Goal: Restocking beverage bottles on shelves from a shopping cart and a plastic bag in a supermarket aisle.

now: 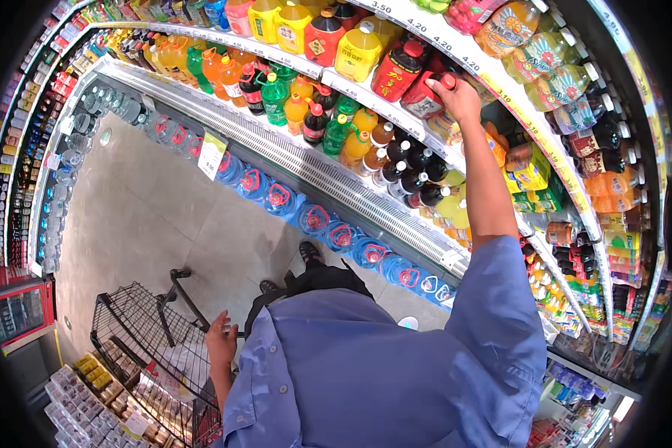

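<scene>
My right hand reaches up to the shelf, its fingers closed around the top of a red-labelled drink bottle with a red cap. The bottle tilts out of its row. Beside it stands a similar large red bottle, and to its left is a yellow bottle. Down by my left side, my left hand is at the end of the dark handle of a wire shopping cart. Its fingers are apart and loosely bent, with nothing visible in them.
Lower shelves hold green, orange and dark soda bottles. Large blue water jugs line the floor along the cooler's vented ledge. Stacked packaged goods stand by the cart. A price-rail edge overhangs my right hand.
</scene>
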Demonstrator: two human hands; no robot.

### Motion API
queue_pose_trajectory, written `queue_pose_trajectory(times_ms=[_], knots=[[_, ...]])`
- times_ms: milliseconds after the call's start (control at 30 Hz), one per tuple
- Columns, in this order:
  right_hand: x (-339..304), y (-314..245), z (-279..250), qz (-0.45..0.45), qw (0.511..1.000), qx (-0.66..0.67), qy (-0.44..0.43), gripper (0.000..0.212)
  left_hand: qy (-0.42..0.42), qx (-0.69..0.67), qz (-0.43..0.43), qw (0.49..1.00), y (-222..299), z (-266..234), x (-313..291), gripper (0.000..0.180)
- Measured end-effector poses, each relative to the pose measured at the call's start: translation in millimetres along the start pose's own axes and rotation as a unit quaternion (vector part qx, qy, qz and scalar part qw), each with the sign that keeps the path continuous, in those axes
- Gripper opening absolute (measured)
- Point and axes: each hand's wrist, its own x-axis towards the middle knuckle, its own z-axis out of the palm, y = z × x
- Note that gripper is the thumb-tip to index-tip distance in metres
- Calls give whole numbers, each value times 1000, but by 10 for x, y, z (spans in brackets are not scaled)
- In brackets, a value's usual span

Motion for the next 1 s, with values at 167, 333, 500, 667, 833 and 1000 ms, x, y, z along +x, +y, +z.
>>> queue_pose_trajectory(times_ms=[167,333,500,667,833,1000], knots=[[185,136,83,-6,1000,-5,28,81,7,3,18,1000,-22,25,13,46],[267,29,-50,-22,999,-28,-41,79,-8,2,-11,1000,-20,7,-61,44],[297,-24,-63,-10,998,-25,-51,83,-5,-17,-18,1000,-69,47,-142,45],[389,49,-86,17,994,-23,-102,78,-1,-37,-19,999,-235,129,-195,45],[150,-237,-257,7,996,7,-93,66,1,-48,-42,998,-341,170,-267,46],[330,40,-101,-55,998,-1,-28,47,-9,-42,-41,998,-331,166,-235,46]])
